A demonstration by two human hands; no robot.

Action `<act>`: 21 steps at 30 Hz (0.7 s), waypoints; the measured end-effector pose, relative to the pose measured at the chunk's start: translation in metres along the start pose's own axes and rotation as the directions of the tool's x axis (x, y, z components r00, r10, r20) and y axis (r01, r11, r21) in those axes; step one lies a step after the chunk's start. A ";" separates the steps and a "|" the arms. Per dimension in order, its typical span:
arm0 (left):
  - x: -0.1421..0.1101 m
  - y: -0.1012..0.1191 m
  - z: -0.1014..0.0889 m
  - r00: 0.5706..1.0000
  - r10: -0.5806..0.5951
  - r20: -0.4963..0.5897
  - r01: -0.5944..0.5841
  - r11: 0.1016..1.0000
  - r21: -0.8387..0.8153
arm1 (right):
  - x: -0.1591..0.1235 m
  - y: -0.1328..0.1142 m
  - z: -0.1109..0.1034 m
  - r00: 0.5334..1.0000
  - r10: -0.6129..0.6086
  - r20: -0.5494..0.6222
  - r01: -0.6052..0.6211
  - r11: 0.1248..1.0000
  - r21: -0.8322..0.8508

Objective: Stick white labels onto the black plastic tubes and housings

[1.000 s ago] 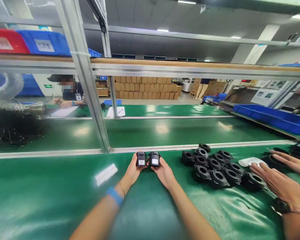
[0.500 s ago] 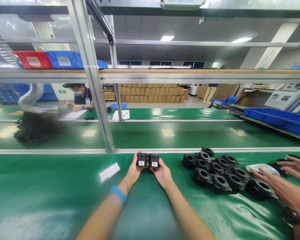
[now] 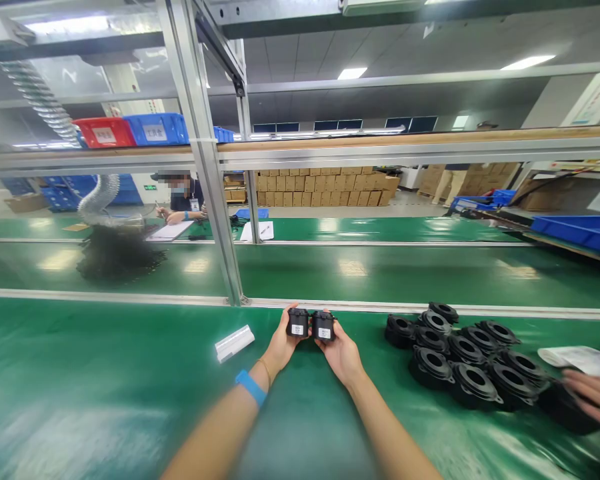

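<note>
My left hand (image 3: 281, 347) grips a small black cylindrical part (image 3: 298, 322) with a white label. My right hand (image 3: 342, 355) grips a matching black labelled part (image 3: 323, 325). The two parts are held side by side, touching, just above the green bench mat (image 3: 105, 393) near the metal rail. A blue band sits on my left wrist (image 3: 251, 388).
Several black round parts (image 3: 460, 360) lie clustered to the right. A co-worker's hand (image 3: 593, 393) reaches in at the far right beside a white bag (image 3: 577, 359). A small white strip (image 3: 235, 343) lies left of my hands. An upright metal post (image 3: 215, 200) stands ahead.
The view has swung left, so everything sits further right in frame. My hands keep holding the two parts together. The co-worker's hands have slid towards the right edge.
</note>
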State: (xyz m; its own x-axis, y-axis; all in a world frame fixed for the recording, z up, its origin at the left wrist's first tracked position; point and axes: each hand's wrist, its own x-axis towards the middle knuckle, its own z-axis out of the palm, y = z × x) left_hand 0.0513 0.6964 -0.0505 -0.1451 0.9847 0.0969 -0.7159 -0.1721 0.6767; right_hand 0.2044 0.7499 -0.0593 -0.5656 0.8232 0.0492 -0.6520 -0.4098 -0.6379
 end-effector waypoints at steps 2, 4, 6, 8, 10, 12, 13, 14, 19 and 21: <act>0.000 0.000 0.000 1.000 -0.003 0.002 0.003 1.000 -0.001 | 0.000 0.000 0.000 1.000 0.001 0.002 -0.001 1.000 0.001; 0.000 0.000 -0.001 1.000 -0.004 0.000 0.004 1.000 -0.002 | 0.001 0.000 -0.001 1.000 0.001 0.000 -0.001 1.000 0.003; 0.000 0.000 -0.001 1.000 -0.003 -0.004 0.003 1.000 -0.004 | 0.000 0.001 -0.001 1.000 -0.001 -0.008 0.001 1.000 0.003; 0.000 0.000 0.000 1.000 -0.004 -0.007 0.004 1.000 -0.006 | 0.000 0.001 0.000 1.000 -0.007 -0.018 0.007 1.000 0.000; 0.000 0.000 0.000 1.000 -0.003 -0.012 0.002 1.000 -0.010 | 0.000 0.001 0.001 1.000 -0.013 -0.024 0.013 1.000 -0.005; 0.001 0.000 0.000 1.000 0.000 -0.016 0.000 1.000 -0.012 | 0.000 0.001 0.003 1.000 -0.014 -0.022 0.013 1.000 -0.013; 0.001 0.000 0.000 1.000 0.001 -0.017 -0.001 1.000 -0.011 | 0.000 0.000 0.004 1.000 -0.012 -0.019 0.012 1.000 -0.017; 0.001 0.000 0.000 1.000 0.000 -0.017 -0.001 1.000 -0.008 | 0.000 0.000 0.005 1.000 -0.012 -0.018 0.011 1.000 -0.021; 0.000 0.001 0.000 1.000 -0.002 -0.005 0.002 1.000 0.030 | -0.004 -0.001 0.009 0.999 -0.024 -0.032 0.022 0.998 -0.050; 0.000 0.001 -0.001 1.000 0.000 0.002 0.000 0.999 0.054 | -0.005 -0.001 0.011 0.998 -0.034 -0.046 0.030 0.997 -0.075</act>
State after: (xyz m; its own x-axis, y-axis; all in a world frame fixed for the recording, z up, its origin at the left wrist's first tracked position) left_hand 0.0503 0.6959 -0.0508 -0.1436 0.9847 0.0983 -0.6778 -0.1702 0.7153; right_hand 0.2018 0.7419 -0.0505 -0.5196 0.8537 0.0352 -0.6292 -0.3545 -0.6917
